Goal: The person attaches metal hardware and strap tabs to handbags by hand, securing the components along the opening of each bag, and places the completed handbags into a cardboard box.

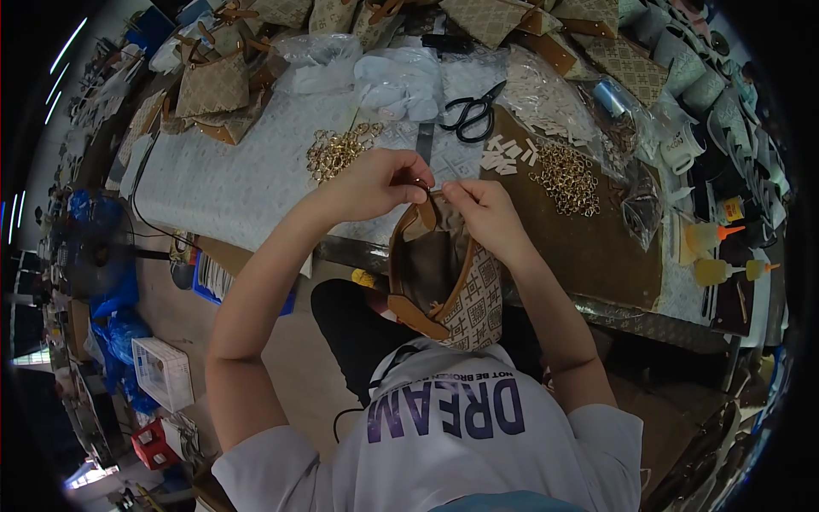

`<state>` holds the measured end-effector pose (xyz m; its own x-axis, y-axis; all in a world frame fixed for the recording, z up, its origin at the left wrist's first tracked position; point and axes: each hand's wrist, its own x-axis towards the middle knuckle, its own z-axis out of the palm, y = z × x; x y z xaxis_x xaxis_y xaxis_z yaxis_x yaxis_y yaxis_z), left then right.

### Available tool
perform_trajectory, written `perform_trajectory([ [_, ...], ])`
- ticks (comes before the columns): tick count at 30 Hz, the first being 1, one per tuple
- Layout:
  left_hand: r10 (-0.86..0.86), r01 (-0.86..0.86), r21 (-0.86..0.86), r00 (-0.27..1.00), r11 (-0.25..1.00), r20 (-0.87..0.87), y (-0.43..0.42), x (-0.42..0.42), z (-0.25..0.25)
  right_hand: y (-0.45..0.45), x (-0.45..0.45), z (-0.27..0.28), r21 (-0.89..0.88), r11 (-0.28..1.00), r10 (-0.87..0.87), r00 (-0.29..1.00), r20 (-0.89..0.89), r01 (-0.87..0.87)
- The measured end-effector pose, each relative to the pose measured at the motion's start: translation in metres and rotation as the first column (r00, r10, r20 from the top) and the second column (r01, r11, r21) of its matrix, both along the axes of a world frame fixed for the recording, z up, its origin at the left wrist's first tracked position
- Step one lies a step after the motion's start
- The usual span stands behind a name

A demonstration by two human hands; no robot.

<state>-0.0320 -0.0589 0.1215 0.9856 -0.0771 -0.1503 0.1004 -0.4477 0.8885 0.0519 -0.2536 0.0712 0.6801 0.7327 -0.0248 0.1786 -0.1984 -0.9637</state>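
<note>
A patterned beige handbag (473, 303) with brown trim rests across my lap against the table edge, its mouth open toward me. My left hand (380, 183) pinches the upper end of a brown leather tab (427, 213) at the bag's far rim. Close beside it, my right hand (488, 215) has its fingertips closed at the same rim. Any small part between the fingertips is too small to make out. Another leather tab (418, 317) hangs on the bag's near side.
Gold metal rings (334, 154) lie beyond my left hand, and a pile of small gold hardware (567, 177) lies right. Black scissors (473, 113), white strips (508, 156) and plastic bags (401, 81) are further back. Finished-looking handbags (213, 85) and glue bottles (710, 236) flank the table.
</note>
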Motion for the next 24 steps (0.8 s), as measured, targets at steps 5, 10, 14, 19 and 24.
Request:
perform_trajectory([
  [5, 0.027, -0.029, 0.073, 0.999, 0.997, 0.033, -0.004, -0.002, 0.000, 0.000, 0.001, -0.002, -0.009, 1.000, 0.008, 1.000, 0.016, -0.008],
  [10, 0.055, -0.067, 0.155, 0.995, 0.986, 0.081, -0.013, -0.006, 0.006, 0.001, -0.001, 0.000, 0.002, 1.000, -0.007, 1.000, -0.010, 0.007],
  [14, 0.051, -0.076, 0.200, 0.991, 0.977, 0.127, -0.017, -0.009, 0.008, 0.001, -0.002, 0.002, -0.030, 0.999, -0.012, 0.999, -0.045, 0.011],
  [19, 0.018, -0.072, 0.322, 0.986, 0.944, 0.168, -0.021, -0.008, 0.008, 0.003, -0.004, 0.006, 0.092, 0.995, 0.055, 0.976, -0.211, -0.037],
  [24, 0.046, -0.095, 0.265, 0.982, 0.960, 0.183, -0.020, -0.008, 0.004, 0.000, -0.001, 0.011, 0.012, 0.994, 0.110, 0.977, -0.183, -0.110],
])
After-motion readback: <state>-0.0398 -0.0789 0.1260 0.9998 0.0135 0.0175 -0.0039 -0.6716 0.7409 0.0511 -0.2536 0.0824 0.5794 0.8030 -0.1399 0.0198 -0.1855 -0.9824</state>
